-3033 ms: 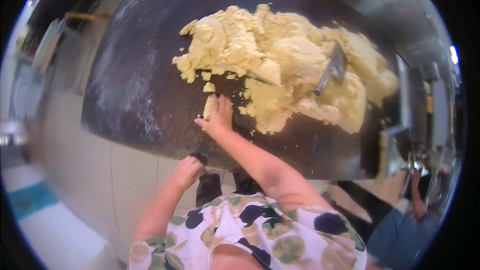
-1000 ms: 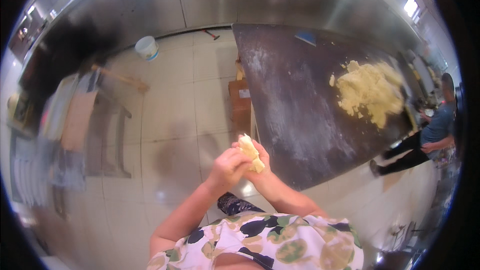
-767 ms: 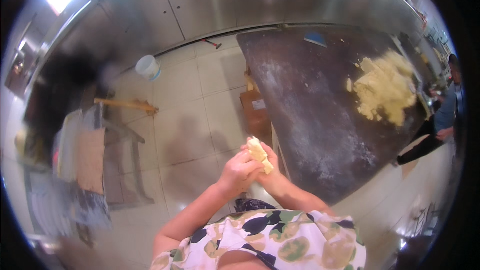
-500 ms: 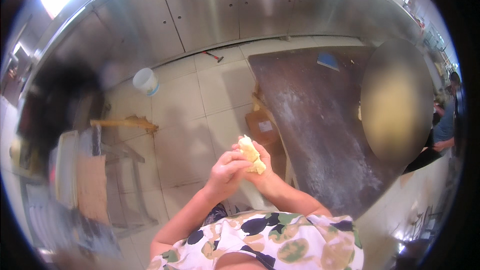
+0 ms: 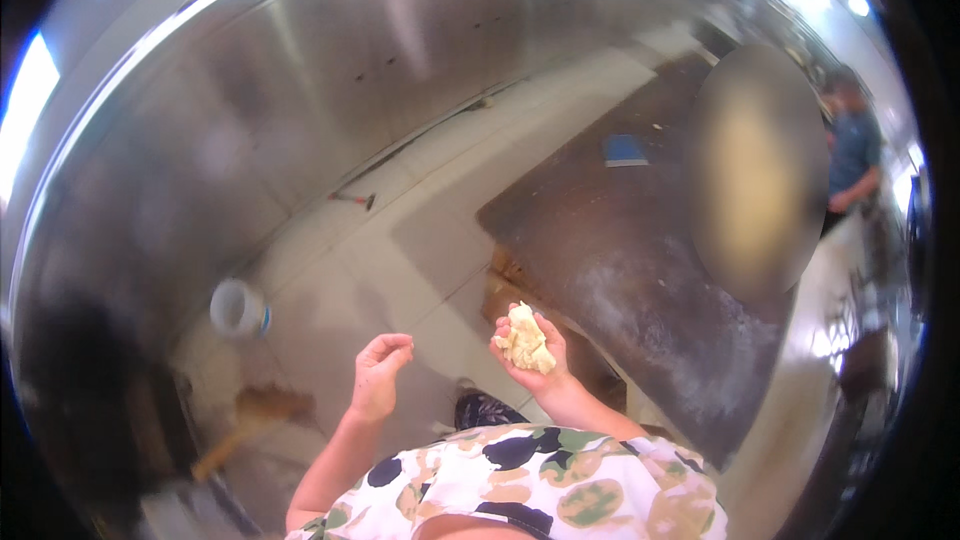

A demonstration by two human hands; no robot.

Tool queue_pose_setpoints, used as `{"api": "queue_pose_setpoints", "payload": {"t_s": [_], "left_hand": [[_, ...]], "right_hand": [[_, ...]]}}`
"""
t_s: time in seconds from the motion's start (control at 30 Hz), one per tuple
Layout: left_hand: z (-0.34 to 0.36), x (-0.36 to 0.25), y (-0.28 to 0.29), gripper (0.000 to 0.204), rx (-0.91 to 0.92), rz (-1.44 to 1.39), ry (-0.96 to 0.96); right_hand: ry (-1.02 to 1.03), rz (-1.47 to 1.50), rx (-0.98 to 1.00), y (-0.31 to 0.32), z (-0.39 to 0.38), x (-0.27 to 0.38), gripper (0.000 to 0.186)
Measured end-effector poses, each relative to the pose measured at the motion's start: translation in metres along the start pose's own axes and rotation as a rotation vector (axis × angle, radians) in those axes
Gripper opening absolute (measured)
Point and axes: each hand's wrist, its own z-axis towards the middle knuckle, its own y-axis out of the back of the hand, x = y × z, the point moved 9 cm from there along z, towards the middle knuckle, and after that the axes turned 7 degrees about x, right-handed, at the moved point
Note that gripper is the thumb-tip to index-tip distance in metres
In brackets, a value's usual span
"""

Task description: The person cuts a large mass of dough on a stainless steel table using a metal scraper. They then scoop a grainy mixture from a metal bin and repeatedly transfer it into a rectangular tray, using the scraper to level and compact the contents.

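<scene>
In my right hand (image 5: 550, 348) rests a torn, pale yellow lump of dough (image 5: 527, 340), held in the palm with the fingers curled round its far side. To the left, apart from the dough, my left hand (image 5: 376, 377) is raised with thumb and fingertips pressed together. Whether something small sits in that pinch cannot be made out. Ahead and to the right of both hands stands a dark brown table (image 5: 560, 210) dusted with white powder.
A blue flat piece (image 5: 625, 150) lies on the table, beside a large blurred oval patch. On the tiled floor are a white bucket (image 5: 236, 310), a red-handled tool (image 5: 355, 201) and a broom (image 5: 265, 410). Steel cabinets (image 5: 330, 70) line the back. A person (image 5: 853, 150) stands at far right.
My left hand has come off the dough and moved left, while my right hand keeps hold of it. The view has turned, shifting table and bucket in the picture.
</scene>
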Motion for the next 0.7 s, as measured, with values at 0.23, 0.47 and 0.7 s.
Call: {"api": "queue_pose_setpoints", "payload": {"t_s": [0.23,0.47,0.7], "left_hand": [[0.259,-0.046,0.029,0.014,0.127,0.091,0.053],[0.464,-0.157,0.098,0.019,-0.013,0.205,0.077],[0.689,-0.152,0.181,0.017,-0.100,0.114,0.277]], "right_hand": [[0.278,0.022,-0.027,0.012,0.193,0.110,0.027],[0.289,0.179,0.016,-0.047,0.428,0.164,0.028],[0.509,0.241,0.005,-0.047,0.591,0.266,0.024]]}}
